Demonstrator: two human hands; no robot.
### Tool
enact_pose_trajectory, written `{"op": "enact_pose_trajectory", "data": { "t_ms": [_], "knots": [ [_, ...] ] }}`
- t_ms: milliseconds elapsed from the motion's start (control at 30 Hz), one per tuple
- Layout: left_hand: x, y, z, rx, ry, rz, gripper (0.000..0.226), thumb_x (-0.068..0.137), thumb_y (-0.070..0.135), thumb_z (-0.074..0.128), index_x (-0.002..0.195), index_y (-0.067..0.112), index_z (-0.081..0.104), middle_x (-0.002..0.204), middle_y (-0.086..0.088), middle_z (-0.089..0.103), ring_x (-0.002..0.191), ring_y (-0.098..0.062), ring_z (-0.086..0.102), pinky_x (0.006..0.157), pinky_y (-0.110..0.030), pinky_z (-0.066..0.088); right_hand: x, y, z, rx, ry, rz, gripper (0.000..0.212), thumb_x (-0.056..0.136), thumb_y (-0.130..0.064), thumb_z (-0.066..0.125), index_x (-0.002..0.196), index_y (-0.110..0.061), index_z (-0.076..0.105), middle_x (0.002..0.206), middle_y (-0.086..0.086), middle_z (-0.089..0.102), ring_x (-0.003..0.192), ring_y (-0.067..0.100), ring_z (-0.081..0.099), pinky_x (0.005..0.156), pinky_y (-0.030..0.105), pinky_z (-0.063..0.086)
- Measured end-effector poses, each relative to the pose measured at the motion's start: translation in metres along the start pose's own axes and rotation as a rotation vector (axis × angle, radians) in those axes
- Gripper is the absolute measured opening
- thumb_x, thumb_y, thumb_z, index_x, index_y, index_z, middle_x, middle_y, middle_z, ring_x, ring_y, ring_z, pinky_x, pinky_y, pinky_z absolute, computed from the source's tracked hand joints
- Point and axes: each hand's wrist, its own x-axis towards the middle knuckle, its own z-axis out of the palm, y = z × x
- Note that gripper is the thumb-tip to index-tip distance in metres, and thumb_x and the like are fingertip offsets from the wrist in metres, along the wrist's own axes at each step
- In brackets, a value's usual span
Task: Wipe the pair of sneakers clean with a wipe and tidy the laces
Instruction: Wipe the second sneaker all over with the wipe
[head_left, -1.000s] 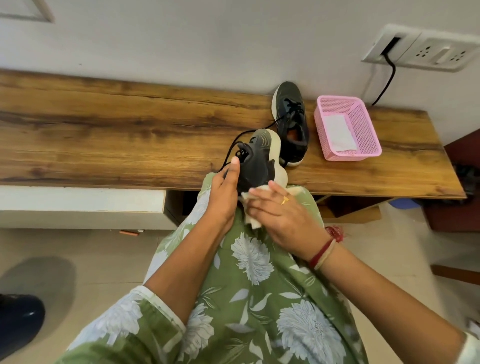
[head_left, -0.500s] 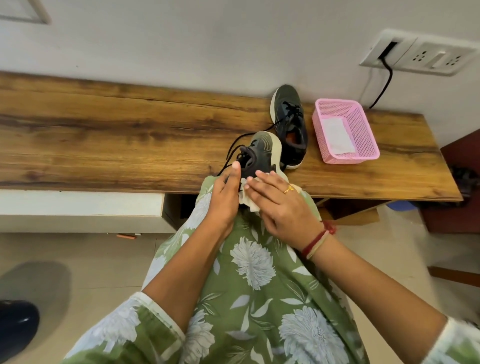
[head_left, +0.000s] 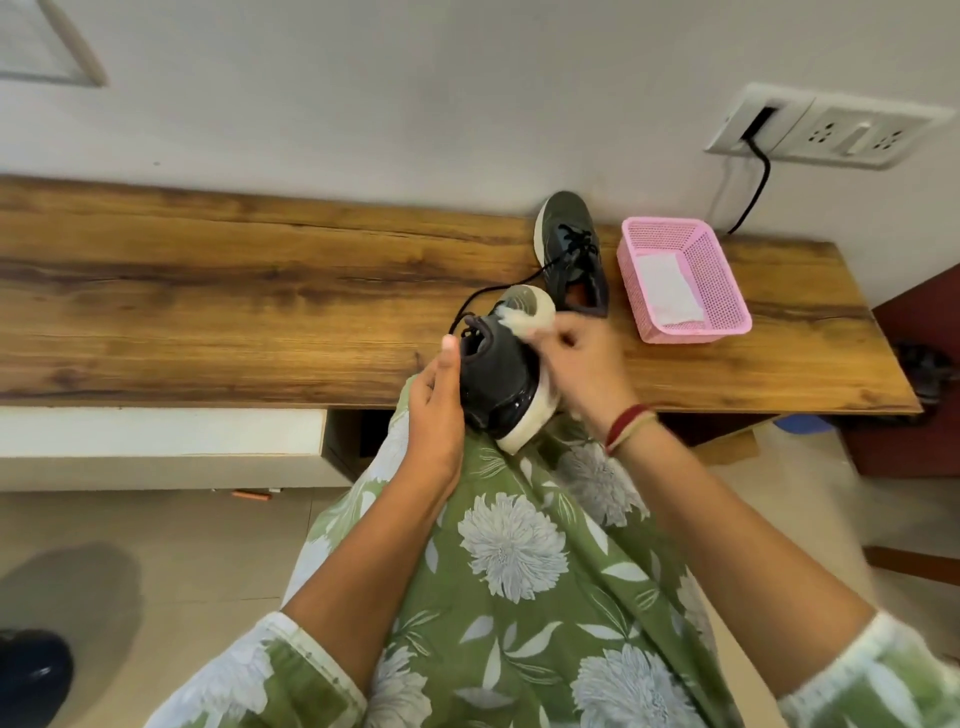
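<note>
Basket (head_left: 723, 283), perhaps with wipe (head_left: 667, 291), beside sneaker (head_left: 571, 247)

Looked like home: wooden bench (head_left: 260, 312) against plain wall, wall socket (head_left: 831, 132), tiled floor (head_left: 156, 545), pink basket (head_left: 727, 291), sneakers (head_left: 571, 244).

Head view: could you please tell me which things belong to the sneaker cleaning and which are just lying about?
In use: held sneaker, wipe, second sneaker, left hand, right hand, pink basket with white sheet.
Lying about: wall socket, black cable, dark shoe on floor.
</note>
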Motion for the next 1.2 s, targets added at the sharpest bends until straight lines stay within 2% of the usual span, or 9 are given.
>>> {"op": "enact_pose_trajectory", "data": {
  "t_ms": [133, 267, 367, 467, 633, 733, 967, 1067, 1200],
  "knots": [
    [0.001, 0.001, -0.002, 0.024, 0.052, 0.066, 0.051, 0.088, 0.050, 0.056, 0.043, 0.028, 0.046, 0.059, -0.002, 0.042, 0.061, -0.014, 0.041, 0.064, -0.028, 0.037, -0.015, 0.003, 0.019, -0.158, 0.041, -0.200, 0.020, 0.088, -0.014, 0.057, 0.071, -0.008, 0.065, 0.064, -0.001, 0.054, 0.060, 0.010, 0.045, 0.058, 0.025, 0.030],
    [0.001, 0.000, -0.001, -0.028, 0.070, 0.104, 0.056, 0.098, 0.028, 0.046, 0.042, 0.025, 0.046, 0.046, 0.013, 0.048, 0.048, 0.001, 0.046, 0.051, -0.016, 0.042, -0.038, 0.003, 0.008, -0.127, -0.047, -0.390, 0.017, 0.085, -0.008, 0.058, 0.093, -0.010, 0.073, 0.088, -0.002, 0.067, 0.082, 0.006, 0.060, 0.073, 0.016, 0.045],
    [0.000, 0.000, 0.002, -0.024, 0.035, 0.115, 0.061, 0.099, 0.026, 0.044, 0.038, 0.025, 0.050, 0.046, 0.013, 0.051, 0.048, 0.002, 0.047, 0.053, -0.016, 0.041, -0.037, -0.002, -0.010, 0.298, -0.218, -0.106, 0.015, 0.088, -0.005, 0.058, 0.091, -0.013, 0.070, 0.084, -0.003, 0.069, 0.078, 0.006, 0.063, 0.071, 0.017, 0.050],
    [0.000, -0.001, 0.003, 0.040, 0.004, 0.159, 0.062, 0.099, 0.027, 0.043, 0.037, 0.029, 0.046, 0.044, 0.014, 0.044, 0.047, 0.002, 0.040, 0.051, -0.013, 0.036, -0.007, -0.003, -0.022, 0.635, 0.033, 0.230, 0.014, 0.090, -0.012, 0.057, 0.079, -0.013, 0.066, 0.077, 0.006, 0.064, 0.074, 0.018, 0.060, 0.073, 0.035, 0.052],
    [-0.003, 0.001, 0.004, 0.174, 0.006, 0.242, 0.057, 0.099, 0.027, 0.044, 0.042, 0.031, 0.041, 0.047, 0.014, 0.032, 0.050, -0.001, 0.030, 0.050, -0.017, 0.029, 0.004, 0.006, 0.007, -0.027, -0.043, -0.017, 0.017, 0.089, -0.015, 0.059, 0.076, -0.010, 0.068, 0.075, 0.005, 0.064, 0.071, 0.018, 0.057, 0.071, 0.032, 0.046],
    [-0.006, 0.003, 0.004, 0.150, 0.006, 0.234, 0.053, 0.098, 0.026, 0.044, 0.045, 0.029, 0.047, 0.046, 0.014, 0.038, 0.048, 0.001, 0.035, 0.049, -0.015, 0.034, -0.014, 0.011, 0.017, -0.102, -0.009, -0.174, 0.014, 0.087, -0.011, 0.058, 0.081, -0.006, 0.069, 0.078, 0.005, 0.065, 0.075, 0.017, 0.058, 0.069, 0.029, 0.044],
    [-0.009, 0.000, 0.004, 0.207, -0.076, 0.255, 0.050, 0.093, 0.034, 0.049, 0.065, -0.008, 0.044, 0.060, -0.005, 0.039, 0.057, -0.005, 0.039, 0.054, -0.017, 0.036, -0.028, 0.031, -0.011, 0.643, -0.208, 0.046, 0.016, 0.079, -0.018, 0.057, 0.070, -0.008, 0.066, 0.083, 0.033, 0.058, 0.070, 0.020, 0.059, 0.063, 0.020, 0.049],
    [-0.009, 0.001, 0.003, 0.228, -0.133, 0.249, 0.055, 0.094, 0.034, 0.051, 0.072, -0.016, 0.046, 0.068, -0.011, 0.043, 0.063, -0.013, 0.040, 0.058, -0.020, 0.037, -0.008, 0.036, -0.031, 0.915, -0.050, 0.332, 0.012, 0.088, -0.016, 0.057, 0.083, -0.006, 0.062, 0.085, 0.016, 0.064, 0.074, 0.022, 0.063, 0.067, 0.028, 0.053],
    [-0.012, 0.003, 0.007, 0.277, -0.120, 0.241, 0.039, 0.098, 0.021, 0.047, 0.062, 0.004, 0.048, 0.056, 0.007, 0.046, 0.055, -0.002, 0.042, 0.055, -0.015, 0.037, 0.001, 0.042, -0.020, 0.394, 0.021, 0.169, 0.016, 0.091, -0.015, 0.057, 0.081, -0.008, 0.067, 0.075, 0.003, 0.063, 0.073, 0.013, 0.058, 0.069, 0.029, 0.049]
  ]
}}
